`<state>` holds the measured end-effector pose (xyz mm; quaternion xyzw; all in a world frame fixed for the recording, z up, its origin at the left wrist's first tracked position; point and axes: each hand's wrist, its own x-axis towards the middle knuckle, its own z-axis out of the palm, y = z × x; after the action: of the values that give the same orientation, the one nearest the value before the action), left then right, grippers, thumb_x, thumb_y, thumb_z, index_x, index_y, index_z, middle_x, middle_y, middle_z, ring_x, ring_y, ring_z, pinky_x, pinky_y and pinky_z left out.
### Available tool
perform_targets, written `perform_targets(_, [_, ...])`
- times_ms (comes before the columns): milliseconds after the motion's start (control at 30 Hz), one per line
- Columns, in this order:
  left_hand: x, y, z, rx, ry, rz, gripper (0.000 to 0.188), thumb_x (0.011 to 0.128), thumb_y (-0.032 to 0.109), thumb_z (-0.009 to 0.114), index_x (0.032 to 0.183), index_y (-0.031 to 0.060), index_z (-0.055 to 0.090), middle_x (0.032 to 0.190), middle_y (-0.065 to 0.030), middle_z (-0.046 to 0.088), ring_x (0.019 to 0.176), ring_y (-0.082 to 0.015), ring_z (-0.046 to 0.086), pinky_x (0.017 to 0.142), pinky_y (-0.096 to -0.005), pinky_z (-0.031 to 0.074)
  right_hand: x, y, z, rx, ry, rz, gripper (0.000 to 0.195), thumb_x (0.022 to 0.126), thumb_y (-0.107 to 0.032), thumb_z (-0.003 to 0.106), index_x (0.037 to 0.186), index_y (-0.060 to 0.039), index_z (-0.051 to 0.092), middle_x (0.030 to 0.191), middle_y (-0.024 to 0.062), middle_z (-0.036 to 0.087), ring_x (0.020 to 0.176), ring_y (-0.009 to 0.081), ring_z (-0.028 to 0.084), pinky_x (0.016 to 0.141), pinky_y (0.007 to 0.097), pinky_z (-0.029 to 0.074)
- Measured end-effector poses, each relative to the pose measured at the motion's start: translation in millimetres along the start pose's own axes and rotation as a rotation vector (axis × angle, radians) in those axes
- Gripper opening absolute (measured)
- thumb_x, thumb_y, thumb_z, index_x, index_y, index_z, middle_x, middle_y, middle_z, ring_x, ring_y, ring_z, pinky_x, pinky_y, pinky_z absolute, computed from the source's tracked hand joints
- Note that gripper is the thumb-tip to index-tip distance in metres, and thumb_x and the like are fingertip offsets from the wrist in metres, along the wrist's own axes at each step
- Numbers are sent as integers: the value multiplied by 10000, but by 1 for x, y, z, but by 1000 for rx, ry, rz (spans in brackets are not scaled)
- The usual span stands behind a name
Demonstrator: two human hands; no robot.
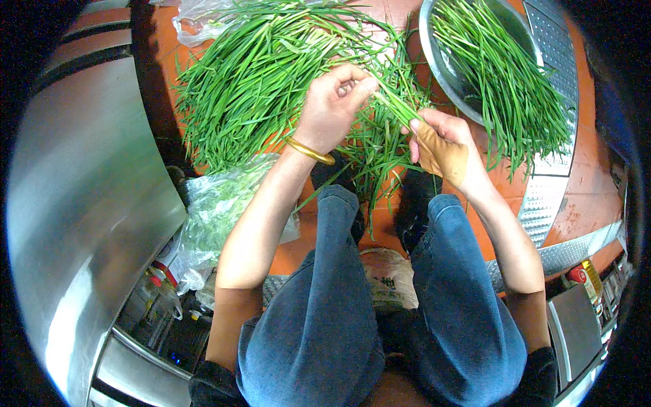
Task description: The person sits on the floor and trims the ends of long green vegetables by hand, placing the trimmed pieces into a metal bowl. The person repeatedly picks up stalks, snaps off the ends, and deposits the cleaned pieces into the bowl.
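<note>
My right hand grips a small bunch of garlic chives, its pale stem ends pointing up and left. At those ends the thumb and fingers of my left hand are pinched together, touching the stems; the exact contact is partly hidden. A gold bangle circles my left wrist. Beyond my left hand, a large heap of garlic chives lies on the orange tile floor. Loose leaves and trimmings are scattered below both hands, between my shoes. To the right, a steel basin holds more garlic chives, leaves hanging over its rim.
A clear plastic bag with green contents lies left of my legs. Another plastic bag sits behind the heap. A steel cabinet stands along the left side. Perforated metal strips cross the floor at right.
</note>
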<state>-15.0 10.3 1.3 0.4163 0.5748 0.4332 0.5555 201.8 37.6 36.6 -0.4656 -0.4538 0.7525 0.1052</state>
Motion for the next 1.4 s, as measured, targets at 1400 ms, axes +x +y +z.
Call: perform_targets(1400, [15, 71, -3, -71, -137, 43, 210, 972, 233, 589, 1004, 48, 685, 877, 49, 627, 809, -39, 558, 713, -217, 457, 4, -34, 9, 190, -38, -56, 132, 972, -145, 596, 957, -23, 646, 559, -83, 424, 429, 13, 322, 396, 226, 193])
